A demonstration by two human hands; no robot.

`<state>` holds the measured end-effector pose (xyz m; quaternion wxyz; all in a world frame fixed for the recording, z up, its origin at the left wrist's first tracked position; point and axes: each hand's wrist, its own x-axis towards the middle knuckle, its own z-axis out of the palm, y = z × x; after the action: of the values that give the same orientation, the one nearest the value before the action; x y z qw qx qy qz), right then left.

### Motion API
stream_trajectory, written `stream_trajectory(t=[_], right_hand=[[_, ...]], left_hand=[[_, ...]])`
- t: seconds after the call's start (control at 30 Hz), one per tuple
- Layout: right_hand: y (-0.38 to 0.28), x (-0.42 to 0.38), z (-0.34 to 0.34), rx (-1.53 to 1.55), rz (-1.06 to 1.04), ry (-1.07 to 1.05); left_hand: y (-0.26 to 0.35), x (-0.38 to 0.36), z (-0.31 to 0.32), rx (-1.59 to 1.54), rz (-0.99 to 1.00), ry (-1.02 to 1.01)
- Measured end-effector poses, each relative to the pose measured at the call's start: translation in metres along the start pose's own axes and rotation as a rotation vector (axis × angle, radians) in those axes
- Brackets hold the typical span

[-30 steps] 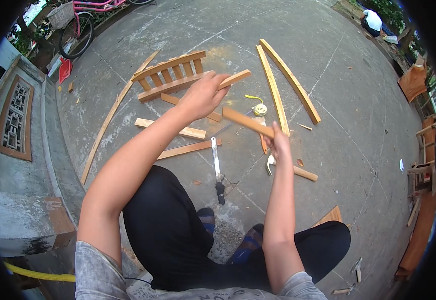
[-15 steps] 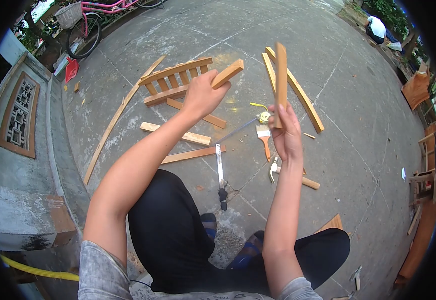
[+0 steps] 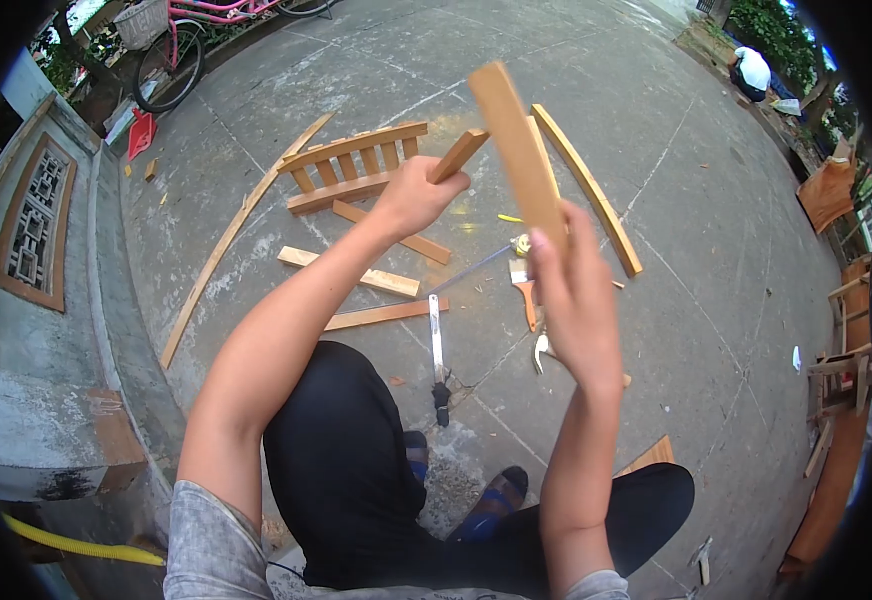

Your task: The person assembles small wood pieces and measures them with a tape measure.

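Observation:
My left hand (image 3: 418, 203) is closed round a short wooden stick (image 3: 459, 156), whose end points up and right. In my right hand (image 3: 578, 300) is a wider, flat wooden slat (image 3: 518, 150), gripped by its lower end and tilted up to the left. The slat's edge overlaps the stick's tip in this view. Behind my left hand, on the ground, lies a slatted wooden frame (image 3: 351, 162). Near my right hand are a paintbrush (image 3: 527, 300), a tape measure (image 3: 521, 246) with its blade drawn out, and a claw hammer (image 3: 541, 350), mostly hidden by my wrist.
A handsaw-like metal blade with dark handle (image 3: 437, 350) lies before my feet, beside several wood pieces (image 3: 348, 271). Long strips (image 3: 588, 190) lie to the right and a thin one (image 3: 241, 225) to the left. A pink bicycle (image 3: 171, 60) and a crouching person (image 3: 752, 70) are farther off.
My right hand has turned the slat so its broad face shows and its top leans left, toward the stick. My left hand has barely moved; its stick is angled more steeply.

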<state>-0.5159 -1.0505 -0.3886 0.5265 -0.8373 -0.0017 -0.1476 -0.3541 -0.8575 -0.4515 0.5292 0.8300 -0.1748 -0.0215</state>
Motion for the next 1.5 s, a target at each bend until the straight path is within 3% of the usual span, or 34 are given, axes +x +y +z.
stream_trajectory(t=[0.07,0.2,0.33,0.37,0.5,0.63,0.77,0.9,1.0,1.03,1.17,1.27,1.3,1.4,1.47,1.5], right_hand=[[-0.023,0.007,-0.023,0.183,-0.04,0.136],[-0.052,0.032,-0.034,0.413,-0.282,0.617],[-0.034,0.008,-0.065,-0.38,-0.077,-0.214],[-0.041,0.008,-0.08,-0.267,-0.022,-0.099],[-0.038,0.004,-0.081,0.249,-0.301,0.556],[-0.027,-0.019,-0.084,-0.356,-0.016,-0.134],[-0.037,-0.011,-0.076,0.204,-0.24,0.584],[-0.016,-0.022,-0.086,-0.476,-0.075,-0.088],[-0.045,-0.02,-0.092,0.307,-0.075,0.413],[-0.047,-0.019,-0.068,0.415,-0.077,0.633],[-0.013,-0.032,-0.096,-0.126,0.128,-0.151],[-0.035,-0.023,-0.107,0.347,-0.083,0.448],[-0.033,-0.021,-0.091,0.365,-0.144,0.674],[0.019,-0.036,-0.065,-0.017,-0.035,0.212],[0.023,-0.034,-0.075,-0.123,-0.023,0.061],[0.019,-0.033,-0.077,-0.084,-0.021,0.088]], left_hand=[[0.004,0.007,0.005,-0.056,0.007,-0.005],[0.017,0.014,0.023,-0.124,0.058,-0.077],[0.033,0.016,0.04,-0.125,0.119,-0.138],[0.034,0.016,0.042,-0.126,0.132,-0.161],[0.036,0.012,0.048,-0.173,0.121,-0.221],[0.033,0.007,0.053,-0.172,0.185,-0.258],[0.038,0.008,0.049,-0.236,0.117,-0.262],[0.038,0.01,0.047,-0.198,0.182,-0.272],[0.039,0.003,0.047,-0.212,0.146,-0.28],[0.041,0.004,0.045,-0.211,0.144,-0.28],[0.035,0.003,0.043,-0.162,0.199,-0.255],[0.024,0.003,0.038,-0.15,0.161,-0.261],[0.033,0.001,0.03,-0.12,0.125,-0.278],[0.028,0.005,0.034,-0.116,0.131,-0.232],[0.025,0.004,0.035,-0.099,0.154,-0.245],[0.023,0.003,0.035,-0.094,0.159,-0.255]])
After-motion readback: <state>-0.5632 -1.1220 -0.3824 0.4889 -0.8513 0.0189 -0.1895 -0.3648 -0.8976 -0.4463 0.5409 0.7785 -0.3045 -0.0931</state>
